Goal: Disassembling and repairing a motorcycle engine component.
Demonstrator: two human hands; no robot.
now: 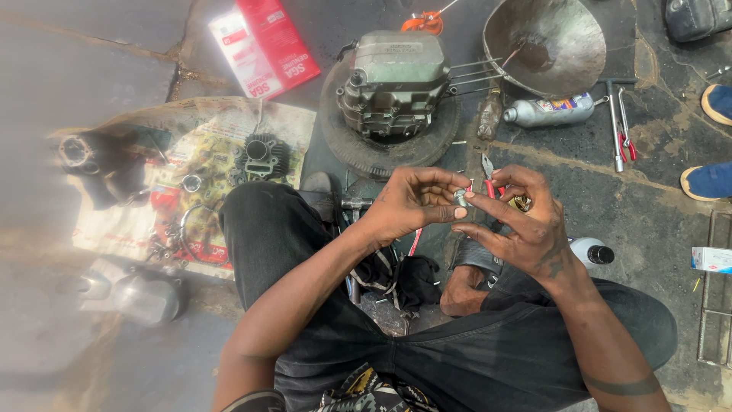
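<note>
- Both hands meet above the lap: the left hand (412, 202) pinches a small metal part (460, 197) between thumb and fingertips, and the right hand (518, 221) touches the same part with thumb and forefinger, other fingers spread.
- The part is small and looks greasy, so to my mind a firm fingertip pinch close to the body is right; a slip would drop it among the clutter on the floor (114, 53).
- Turning it slowly, with one hand steadying and the other working, seems the safe way.
- Red-handled pliers (488, 179) lie just beyond the fingers, near for reach.
- The metal bowl (564, 38) at top right holds a little dark liquid and a thin tool leaning in it.
- A grey bottle (549, 111) lies on its side below the bowl; contents unseen.
- A capped white bottle (591, 252) sits by the right knee.
- The engine (393, 80) rests on a tyre (381, 152).
- Small parts are spread on a printed sheet (198, 152) to the left.
</note>
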